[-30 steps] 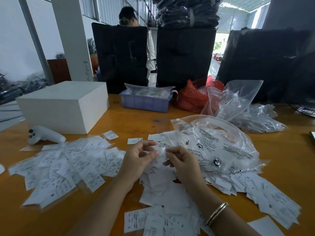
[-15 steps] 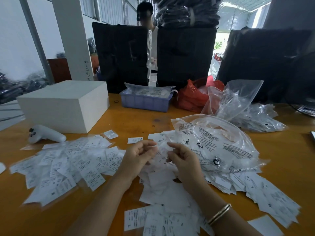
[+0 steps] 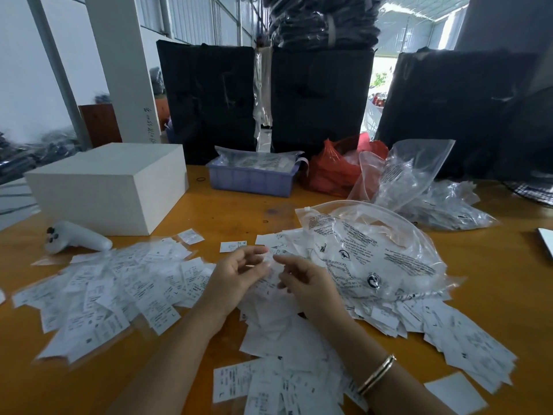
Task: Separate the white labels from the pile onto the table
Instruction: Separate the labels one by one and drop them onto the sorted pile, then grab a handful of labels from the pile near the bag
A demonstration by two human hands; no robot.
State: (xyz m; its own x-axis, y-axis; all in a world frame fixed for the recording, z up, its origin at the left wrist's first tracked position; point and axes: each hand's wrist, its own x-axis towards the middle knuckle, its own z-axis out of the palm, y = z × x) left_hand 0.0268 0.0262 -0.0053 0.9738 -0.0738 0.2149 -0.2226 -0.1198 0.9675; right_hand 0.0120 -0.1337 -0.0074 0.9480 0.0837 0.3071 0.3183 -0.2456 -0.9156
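The white labels (image 3: pixel 284 333) lie in a big messy pile in the middle of the table, close to the near edge, and the pile runs under a clear printed bag (image 3: pixel 374 250). Both hands are held up just above this pile. The left hand (image 3: pixel 236 280) and the right hand (image 3: pixel 308 280) face each other with their fingertips almost meeting. Something thin and white sits between the tips (it looks like one label, but it is too blurry to be sure). The fingers of both hands are curled in, and I cannot tell if they are really pinching it.

A flat spread of labels (image 3: pixel 104 289) covers the table (image 3: pixel 239 211) toward the left edge. That looks like the sorted lot.

The labels look very light, thin and bendy. They likely stick to each other and slide around. It may be best to take one by its edge or corner with two fingertips and peel it off gently.

Farther back sit a white box (image 3: pixel 110 187), a white controller (image 3: pixel 74 238), a blue tray (image 3: pixel 251 178) and a red bag (image 3: pixel 332 169).
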